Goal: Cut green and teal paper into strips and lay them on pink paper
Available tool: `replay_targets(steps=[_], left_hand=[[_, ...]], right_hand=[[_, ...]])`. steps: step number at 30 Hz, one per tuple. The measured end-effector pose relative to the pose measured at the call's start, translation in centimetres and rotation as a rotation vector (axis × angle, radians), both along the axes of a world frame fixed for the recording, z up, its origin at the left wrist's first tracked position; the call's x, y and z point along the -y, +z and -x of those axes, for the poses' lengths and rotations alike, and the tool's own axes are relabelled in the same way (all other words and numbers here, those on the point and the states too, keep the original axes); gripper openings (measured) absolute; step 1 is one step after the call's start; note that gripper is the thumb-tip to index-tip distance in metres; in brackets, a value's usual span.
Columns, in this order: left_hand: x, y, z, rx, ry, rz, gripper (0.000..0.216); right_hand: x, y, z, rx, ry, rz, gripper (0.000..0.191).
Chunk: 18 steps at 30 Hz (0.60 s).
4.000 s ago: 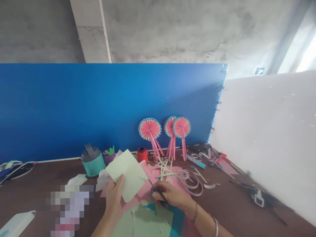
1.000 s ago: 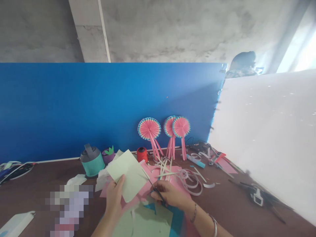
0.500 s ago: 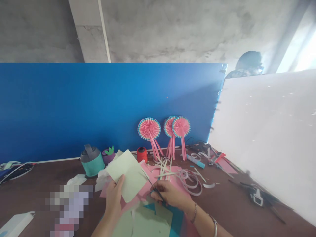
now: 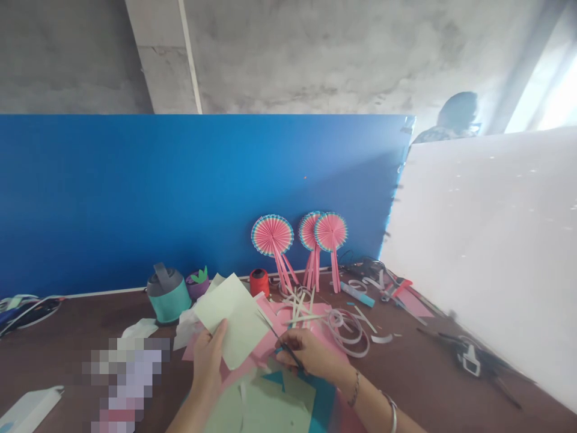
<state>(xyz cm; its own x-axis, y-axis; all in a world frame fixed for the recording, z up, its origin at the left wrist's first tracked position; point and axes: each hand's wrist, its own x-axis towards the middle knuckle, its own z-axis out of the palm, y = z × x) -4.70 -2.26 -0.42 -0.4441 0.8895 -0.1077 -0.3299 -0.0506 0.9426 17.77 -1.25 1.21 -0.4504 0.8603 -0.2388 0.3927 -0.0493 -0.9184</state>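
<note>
My left hand [image 4: 210,355] pinches a pale green sheet of paper [image 4: 234,322], thumb on top, holding it tilted above the table. To its right, my right hand [image 4: 311,355] grips a pair of scissors [image 4: 294,355]; the blades point up and left toward the sheet's right edge. I cannot tell whether they touch the paper. Under both hands lie pink paper [image 4: 261,343], a larger pale green sheet [image 4: 265,409] and blue paper [image 4: 323,403]. Cut pale strips [image 4: 301,310] and curled white strips [image 4: 345,334] are scattered just beyond my right hand.
Several pink pleated paper fans [image 4: 272,235] lean against the blue partition [image 4: 157,192]. A red thread spool [image 4: 259,282], a teal pot-like container [image 4: 169,299] and a small purple pot [image 4: 197,284] stand at the back. Rightward lie a glue stick [image 4: 357,294] and cables [image 4: 469,358]. A person [image 4: 455,117] is behind the white panel.
Both hands, the sheet and the scissors stay almost where they were. Behind the white panel, the person's head has shifted slightly.
</note>
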Motion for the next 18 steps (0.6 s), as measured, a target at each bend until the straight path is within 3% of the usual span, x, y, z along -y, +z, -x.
replay_targets(steps=[7, 18], left_hand=[[0.32, 0.58, -0.06, 0.015, 0.006, 0.030, 0.037], [0.18, -0.07, 0.05, -0.017, -0.007, -0.009, 0.036]], right_hand=[[-0.15, -0.26, -0.10, 0.017, -0.002, -0.025, 0.016], [-0.21, -0.40, -0.12, 0.030, -0.009, -0.116, 0.012]])
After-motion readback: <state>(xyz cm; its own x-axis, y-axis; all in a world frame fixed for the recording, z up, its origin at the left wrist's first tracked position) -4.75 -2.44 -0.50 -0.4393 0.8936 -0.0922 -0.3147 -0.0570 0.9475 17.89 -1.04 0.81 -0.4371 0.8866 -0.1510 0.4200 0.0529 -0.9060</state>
